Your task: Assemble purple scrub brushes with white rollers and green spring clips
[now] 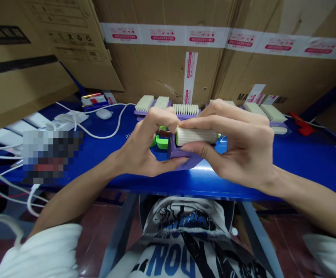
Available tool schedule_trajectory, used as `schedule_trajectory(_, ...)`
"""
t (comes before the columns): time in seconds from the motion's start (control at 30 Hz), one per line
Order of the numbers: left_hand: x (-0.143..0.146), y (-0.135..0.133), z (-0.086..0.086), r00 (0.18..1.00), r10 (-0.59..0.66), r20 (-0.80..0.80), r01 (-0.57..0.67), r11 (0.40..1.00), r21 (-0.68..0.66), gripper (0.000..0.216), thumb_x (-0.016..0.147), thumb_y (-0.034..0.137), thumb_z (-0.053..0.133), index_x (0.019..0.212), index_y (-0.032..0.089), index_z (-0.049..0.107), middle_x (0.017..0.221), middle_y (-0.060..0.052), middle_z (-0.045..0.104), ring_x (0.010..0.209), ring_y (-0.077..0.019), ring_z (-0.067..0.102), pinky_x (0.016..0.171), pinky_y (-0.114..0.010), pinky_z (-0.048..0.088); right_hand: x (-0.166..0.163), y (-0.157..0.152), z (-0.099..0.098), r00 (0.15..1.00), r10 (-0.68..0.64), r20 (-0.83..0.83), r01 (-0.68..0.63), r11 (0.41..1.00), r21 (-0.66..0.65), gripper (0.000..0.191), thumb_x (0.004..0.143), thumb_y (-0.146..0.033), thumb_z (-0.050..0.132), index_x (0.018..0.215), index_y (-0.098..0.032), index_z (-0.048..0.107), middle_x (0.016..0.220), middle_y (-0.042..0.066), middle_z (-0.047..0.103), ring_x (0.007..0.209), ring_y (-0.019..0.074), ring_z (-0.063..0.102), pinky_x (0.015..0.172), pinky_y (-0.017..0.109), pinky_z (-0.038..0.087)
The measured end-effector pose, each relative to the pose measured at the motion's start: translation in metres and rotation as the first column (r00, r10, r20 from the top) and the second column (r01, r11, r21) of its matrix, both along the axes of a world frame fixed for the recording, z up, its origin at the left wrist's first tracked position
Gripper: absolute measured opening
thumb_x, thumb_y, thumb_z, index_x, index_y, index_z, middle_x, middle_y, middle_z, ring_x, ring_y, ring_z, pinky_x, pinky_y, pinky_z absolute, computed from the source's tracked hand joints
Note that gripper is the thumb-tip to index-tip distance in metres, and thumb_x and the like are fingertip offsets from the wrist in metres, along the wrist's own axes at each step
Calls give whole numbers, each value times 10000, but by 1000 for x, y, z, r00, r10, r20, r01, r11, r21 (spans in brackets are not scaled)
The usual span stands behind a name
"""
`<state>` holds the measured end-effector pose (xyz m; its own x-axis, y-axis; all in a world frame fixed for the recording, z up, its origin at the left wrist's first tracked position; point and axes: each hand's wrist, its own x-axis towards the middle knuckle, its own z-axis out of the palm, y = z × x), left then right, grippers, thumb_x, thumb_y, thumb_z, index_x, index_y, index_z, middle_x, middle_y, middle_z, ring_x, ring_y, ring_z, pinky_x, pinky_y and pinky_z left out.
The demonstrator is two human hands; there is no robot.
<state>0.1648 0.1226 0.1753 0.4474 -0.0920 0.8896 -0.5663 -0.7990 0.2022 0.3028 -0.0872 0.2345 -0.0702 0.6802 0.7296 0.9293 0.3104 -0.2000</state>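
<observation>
My left hand [141, 148] grips the left end of a purple plastic piece [189, 161], with its thumb along the lower edge and its fingers curled over the top. A cream ribbed roller [197, 136] lies along the top of that piece, a bit of green showing at its ends. My right hand [243, 143] pinches the roller between its thumb below and its fingers above. Bright green plastic parts [162, 143] show behind my left fingers, partly covered. Farther back stand purple pieces with cream bristle-like pads [185, 109], some hidden by my hands.
The blue table [307, 162] runs across in front of me, with tall cardboard boxes [162, 69] behind it. White cables and a power strip [69, 119] lie at left, near a white mouse [104, 114]. A red object [302, 124] lies at right.
</observation>
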Motion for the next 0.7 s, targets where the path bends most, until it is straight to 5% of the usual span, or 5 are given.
schedule_trajectory(0.23,-3,7,2,995,-101,4,100,993,62,901,726,400,1101,1449,357,564,1209,-40,661,978,-248,713,719,-392,621,-6,-1,-5,989,-9,-147,22,996,89,164,1091,-401,825,1230,-316,845,1114,69,818,1013,308,806,895,503,734)
schedule_trajectory(0.43,2,12,0,974,-201,-100,180,966,-187,751,836,379,1078,1326,325,511,1126,11,680,891,-178,790,660,-284,612,17,0,12,957,-64,-283,148,946,287,332,1201,-388,656,1517,-379,760,1492,49,755,1158,258,814,954,408,711)
schedule_trajectory(0.5,7,25,1,979,-204,-16,189,933,-307,709,854,404,1073,1257,311,497,1102,16,691,853,-150,748,618,-271,564,36,3,22,953,-112,-280,177,960,219,299,1186,-418,698,1434,-298,813,1377,87,805,1057,247,820,904,420,702)
schedule_trajectory(0.6,16,54,2,963,-156,220,244,852,-463,662,861,492,1063,1134,296,493,976,51,627,811,-125,640,656,-298,551,75,18,22,938,-162,-305,150,987,-62,251,1057,-323,820,1263,-187,869,1055,103,850,859,227,802,777,399,697)
schedule_trajectory(0.7,18,76,1,973,-70,219,190,785,-589,606,923,536,1009,1053,276,478,906,50,561,795,-127,563,674,-315,515,115,44,4,940,-258,-223,159,910,-383,419,880,-211,864,1296,-161,860,1098,124,867,883,262,824,716,394,693)
